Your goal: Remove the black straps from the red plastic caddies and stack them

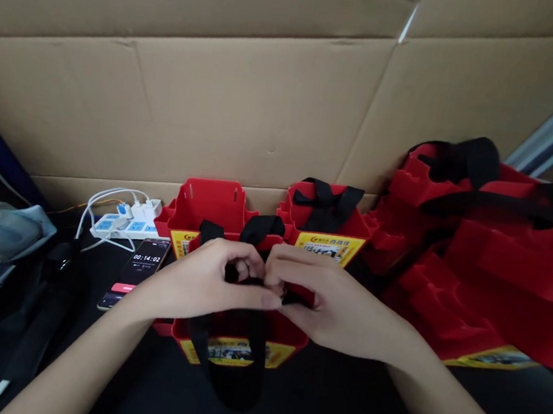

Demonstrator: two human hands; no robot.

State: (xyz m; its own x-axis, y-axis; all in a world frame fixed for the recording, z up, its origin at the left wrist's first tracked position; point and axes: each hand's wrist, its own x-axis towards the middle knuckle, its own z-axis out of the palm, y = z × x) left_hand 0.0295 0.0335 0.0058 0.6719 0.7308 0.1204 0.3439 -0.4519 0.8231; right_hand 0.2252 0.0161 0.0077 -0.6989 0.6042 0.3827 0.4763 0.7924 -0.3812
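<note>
Directly in front of me stands a red plastic box (287, 335) with a yellow printed label on its near side. A loop of black webbing strap (236, 390) hangs down over that side. My left hand (207, 279) and my right hand (338, 302) meet above the box's opening, fingers curled and thumbs almost touching. Both are closed on black strap, which shows between the fingers. The fingertips and much of the box's inside are hidden by the hands.
Behind stand another red box (211, 203) and a strapped red box (298, 217). Several red boxes (520, 285) are piled at right. On the left lie a phone (140, 268) with a running timer, a power strip (129, 223) and a plastic bag (1, 237). Cardboard (257, 113) forms the back wall.
</note>
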